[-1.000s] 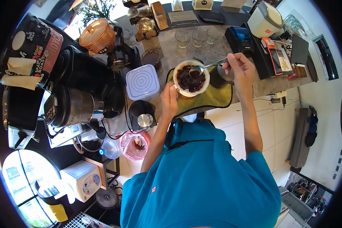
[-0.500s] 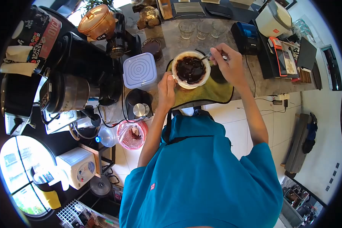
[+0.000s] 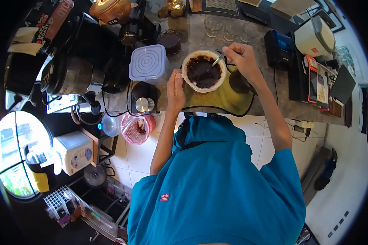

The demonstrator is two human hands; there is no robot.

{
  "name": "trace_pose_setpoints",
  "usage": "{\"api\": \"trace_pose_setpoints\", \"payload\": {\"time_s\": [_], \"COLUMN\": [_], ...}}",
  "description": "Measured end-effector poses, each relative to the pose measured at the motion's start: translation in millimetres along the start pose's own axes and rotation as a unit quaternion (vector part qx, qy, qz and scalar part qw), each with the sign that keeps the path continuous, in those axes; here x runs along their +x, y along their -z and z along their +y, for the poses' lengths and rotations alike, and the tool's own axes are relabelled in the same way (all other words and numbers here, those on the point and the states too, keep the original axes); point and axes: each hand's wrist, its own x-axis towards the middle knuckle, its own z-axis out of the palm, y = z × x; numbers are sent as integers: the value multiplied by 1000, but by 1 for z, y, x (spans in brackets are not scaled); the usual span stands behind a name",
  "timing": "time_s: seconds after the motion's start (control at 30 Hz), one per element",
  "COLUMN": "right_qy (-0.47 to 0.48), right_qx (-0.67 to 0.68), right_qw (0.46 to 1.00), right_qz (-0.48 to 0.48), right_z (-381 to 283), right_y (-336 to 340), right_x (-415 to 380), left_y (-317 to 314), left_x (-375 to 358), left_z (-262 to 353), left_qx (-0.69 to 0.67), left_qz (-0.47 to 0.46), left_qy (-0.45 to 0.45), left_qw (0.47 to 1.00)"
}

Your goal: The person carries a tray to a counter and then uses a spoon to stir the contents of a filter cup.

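A round white tub stands on a green cloth, with a dark brown, glossy mixture inside. At its left side my left hand is closed on the rim. My right hand, fingers pinched, grips a metal spoon over the tub's right edge. The spoon's lower end dips into the mixture and is hidden there. A dark round object lies on the cloth below my right hand.
Left of the tub stands a lidded plastic container, with a glass of dark liquid behind it. Several clear glasses are at the back. A black and blue printer is on the right. Below the counter sits a pink basket.
The whole view has shifted a little as the head moved. My right hand and the spoon have moved slightly within the tub; my left hand still holds its side.
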Motion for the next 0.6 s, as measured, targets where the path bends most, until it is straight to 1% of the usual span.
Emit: {"api": "trace_pose_setpoints", "payload": {"time_s": [0.07,0.1,0.17,0.2,0.3,0.37,0.5,0.57,0.6], "right_qy": [-48,-45,-54,-53,-24,42,84,217,219], "right_qx": [57,58,120,121,94,62,32,-21,-21], "right_qw": [997,997,990,990,992,994,990,971,970], "right_qz": [-21,-26,-47,-54,-74,-76,-104,-102,-105], "right_z": [-2,-4,-9,-11,-23,-36,-54,-60,-65], "right_y": [7,9,12,14,17,19,24,25,27], "right_x": [4,5,7,8,10,10,11,10,10], "left_y": [-4,-7,-11,-13,-15,-18,-20,-21,-24], "left_x": [-2,-2,-1,-2,-2,-3,-5,-3,-2], "left_z": [1,1,4,5,6,7,4,3,3], "left_qx": [7,9,6,1,2,1,-5,5,11], "left_qz": [23,39,56,67,80,94,114,129,136], "left_qy": [-6,-12,-28,-40,-36,-39,-35,-41,-45], "left_qw": [1000,999,998,997,996,995,993,991,990]}}
